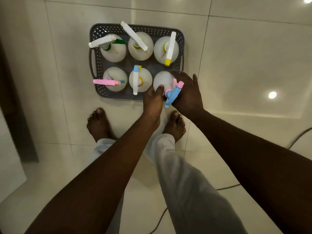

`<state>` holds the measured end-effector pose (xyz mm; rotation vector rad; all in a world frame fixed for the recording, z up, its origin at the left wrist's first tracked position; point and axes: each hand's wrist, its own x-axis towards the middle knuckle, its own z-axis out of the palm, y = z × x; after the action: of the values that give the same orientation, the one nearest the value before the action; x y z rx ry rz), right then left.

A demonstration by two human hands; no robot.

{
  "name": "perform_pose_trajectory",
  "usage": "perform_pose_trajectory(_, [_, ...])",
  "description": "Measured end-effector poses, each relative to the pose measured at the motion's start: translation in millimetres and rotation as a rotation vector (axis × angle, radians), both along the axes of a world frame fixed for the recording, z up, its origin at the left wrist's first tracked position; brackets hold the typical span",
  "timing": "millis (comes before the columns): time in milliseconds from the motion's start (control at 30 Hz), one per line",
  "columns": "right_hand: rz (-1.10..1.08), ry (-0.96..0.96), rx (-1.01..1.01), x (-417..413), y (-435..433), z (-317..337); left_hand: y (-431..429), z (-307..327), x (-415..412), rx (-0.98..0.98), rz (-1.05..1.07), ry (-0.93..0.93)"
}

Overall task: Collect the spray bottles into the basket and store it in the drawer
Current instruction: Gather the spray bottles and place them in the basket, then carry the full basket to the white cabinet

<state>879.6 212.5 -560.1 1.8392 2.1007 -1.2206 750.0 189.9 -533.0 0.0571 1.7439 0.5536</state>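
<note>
Glossy cream floor tiles (236, 65) carry the grey perforated plastic basket (96, 31); both hands, left hand (152, 100) and right hand (187, 93), grasp the white bottle with pink-blue trigger (163, 80) at 5 o'clock; seat it upright before letting go

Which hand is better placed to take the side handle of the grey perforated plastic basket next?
Probably the right hand: it lies by the right handle of the grey perforated plastic basket; the left hand is far from the left one.

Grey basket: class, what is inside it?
The grey basket holds six pale spray bottles standing in two rows of three. Both hands are on the near-right bottle: left hand, right hand. The bottles cover most of its floor.
</note>
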Motion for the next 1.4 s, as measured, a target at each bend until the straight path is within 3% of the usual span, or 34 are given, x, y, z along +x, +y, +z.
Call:
perform_pose_trajectory(133, [0.11,-0.075,0.089,-2,3,-9,5,-18,2,-0.103,0.093,-0.013])
perform_pose_trajectory(367, [0.284,-0.174,0.078,-1,9,-14,7,-42,0,-0.154,0.196,-0.08])
perform_pose_trajectory(700, [0.259,-0.136,0.08,1,4,-4,-6,-15,-14,-0.069,0.334,-0.139])
perform_pose_trajectory(767, [0.147,-0.051,0.08,10,-2,6,-19,-2,-29,-0.068,0.317,-0.086])
perform_pose_trajectory(933, [-0.42,0.131,-0.005,23,-9,22,-50,9,-113,-0.161,0.231,0.128])
perform_pose_trajectory(1033, [-0.685,0.149,-0.135,15,14,22,-44,4,-173,-0.167,0.203,0.507])
perform_pose_trajectory(1100, [-0.795,0.18,-0.207,6,32,17,-27,-2,-208,-0.153,0.092,0.621])
perform_pose_trajectory(1233, [-0.946,0.209,-0.324,-9,64,7,21,-15,-246,-0.005,-0.097,0.546])
perform_pose_trajectory(1400, [-1.069,0.262,-0.37,-22,80,2,60,-40,-250,0.009,-0.107,0.328])
